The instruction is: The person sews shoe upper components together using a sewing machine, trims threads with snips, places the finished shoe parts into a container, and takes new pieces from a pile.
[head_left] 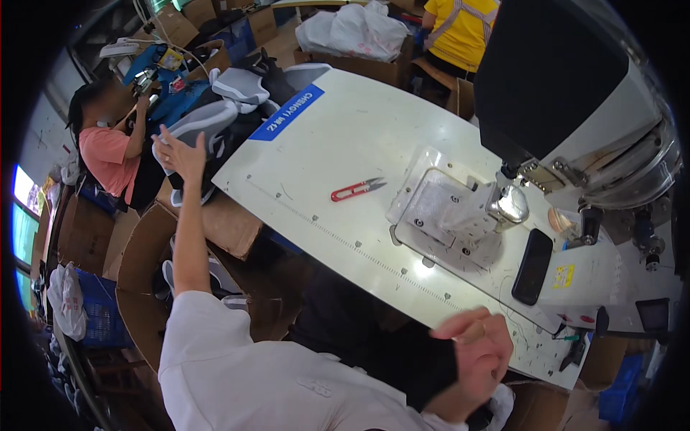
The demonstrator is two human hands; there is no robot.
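My left hand [181, 154] is stretched out at the far left with its fingers spread. It is at a pile of grey and black padded fabric pieces [205, 122] by the table's left end; whether it touches them I cannot tell. My right hand [481, 352] hovers at the table's near right edge, slightly blurred. Its fingers are loosely bent and apart, with nothing visible in them. Red-handled thread snips [357, 189] lie on the white sewing table [338, 136], well away from both hands.
A large sewing machine [568, 115] stands over the table's right side, above its metal plate [438, 208]. A black phone [532, 267] lies beside it. At lower left is a cardboard box [136, 276] holding more pieces. Two people [111, 154] work farther off.
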